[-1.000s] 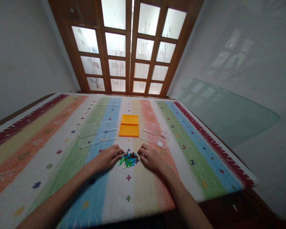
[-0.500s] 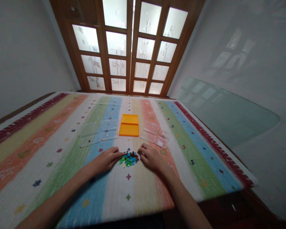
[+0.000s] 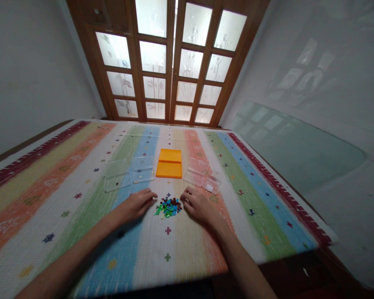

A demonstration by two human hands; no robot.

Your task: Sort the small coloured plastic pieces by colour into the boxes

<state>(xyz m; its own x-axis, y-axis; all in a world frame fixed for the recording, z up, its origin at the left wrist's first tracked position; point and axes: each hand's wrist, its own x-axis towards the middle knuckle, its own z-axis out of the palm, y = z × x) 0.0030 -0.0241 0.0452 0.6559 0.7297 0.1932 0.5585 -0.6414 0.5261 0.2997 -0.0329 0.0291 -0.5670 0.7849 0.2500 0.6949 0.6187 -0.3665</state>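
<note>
- Pile of small pieces [image 3: 168, 208], green, blue and dark brown, on the striped tablecloth [image 3: 187, 245] nearer the wearer than the orange case; the pieces overlap, so the lower ones are hidden and single shapes blur.
- Left hand [image 3: 141, 202], nearer than the orange case and left of it: fingers bent together, tips near the pile; whether they pinch a piece I cannot tell.
- Right hand [image 3: 195, 203], nearer than the case and right of it: fingers curled at the pile's edge, their inner side turned away; grip and contact cannot be told.
- Orange case [image 3: 168, 169], opened flat in two halves.
- Left of the case, two clear boxes [image 3: 146, 177], the outer holding a dark speck.
- Right of it, two more see-through boxes [image 3: 193, 178], outlines faint.
- Well beyond the case, a wooden door [image 3: 169, 83], its top cut off.
</note>
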